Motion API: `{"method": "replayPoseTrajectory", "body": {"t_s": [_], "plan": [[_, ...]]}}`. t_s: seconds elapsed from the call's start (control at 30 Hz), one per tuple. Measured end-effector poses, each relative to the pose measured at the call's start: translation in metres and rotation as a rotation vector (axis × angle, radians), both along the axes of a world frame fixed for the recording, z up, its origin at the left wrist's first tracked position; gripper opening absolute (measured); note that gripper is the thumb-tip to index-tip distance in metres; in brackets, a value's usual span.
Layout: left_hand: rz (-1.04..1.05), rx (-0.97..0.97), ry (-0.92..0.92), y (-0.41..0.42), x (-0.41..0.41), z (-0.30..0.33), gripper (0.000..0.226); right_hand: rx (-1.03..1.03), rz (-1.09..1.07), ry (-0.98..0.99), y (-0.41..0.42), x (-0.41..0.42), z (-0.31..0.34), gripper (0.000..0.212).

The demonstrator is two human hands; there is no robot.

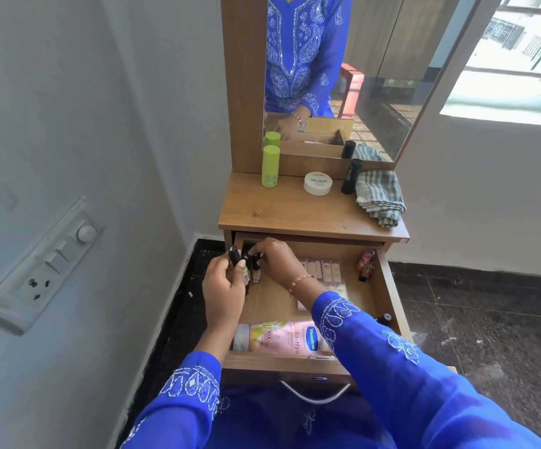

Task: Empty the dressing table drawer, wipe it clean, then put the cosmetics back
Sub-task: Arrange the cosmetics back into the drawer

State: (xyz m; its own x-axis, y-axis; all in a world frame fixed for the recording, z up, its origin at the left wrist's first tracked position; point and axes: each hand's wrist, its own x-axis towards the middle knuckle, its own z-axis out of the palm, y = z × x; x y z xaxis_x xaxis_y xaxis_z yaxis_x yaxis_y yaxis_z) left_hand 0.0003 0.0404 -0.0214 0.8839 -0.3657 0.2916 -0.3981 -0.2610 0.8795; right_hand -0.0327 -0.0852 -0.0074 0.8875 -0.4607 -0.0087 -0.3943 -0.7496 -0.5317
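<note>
Risk check, near to far.

Drawer (389, 286) is pulled well out, front panel close to my lap. Vaseline bottle (282, 339) lies on its side along the front wall, right under both forearms. If I drag an arm back carelessly it rolls, or I knock it against the wall.

Left hand (223, 286) is curled round a small dark-capped bottle (235, 256) at the drawer's back left corner, with at least one more labelled bottle pressed against the palm. It holds several round things in one grip, which I judge the weak point: one slips and drops onto the wood, or over the left edge to the dark floor (457, 319). They look like glass nail polish, so breakage and spill are possible.

Right hand (275, 257) reaches across, fingers bent down onto the cluster of little bottles (255, 270) in the same corner. Can't tell whether it pinches one or only touches it. With the hands this crowded, either could topple the standing bottles.

My right wrist hides part of the pale sachet strip (322, 268) mid-drawer, so the sleeve could snag it. Lipsticks (367, 260) sit loose at the back right and another dark item (384, 317) by the right wall, both easy to miss.

The surface (278, 209) above already carries a green bottle (270, 166), white nail polish jar (317, 183), black tube (350, 176) and striped cloth (380, 197). Tall items there tip if bumped while unloading.
</note>
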Motion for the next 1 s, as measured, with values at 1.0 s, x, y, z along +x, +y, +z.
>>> {"method": "replayPoseTrajectory", "body": {"t_s": [1.0], "plan": [[-0.047,-0.009,0.144,-0.002,-0.004,-0.004,0.027,0.233,-0.390,-0.117,-0.015,-0.031,0.001,0.015]]}}
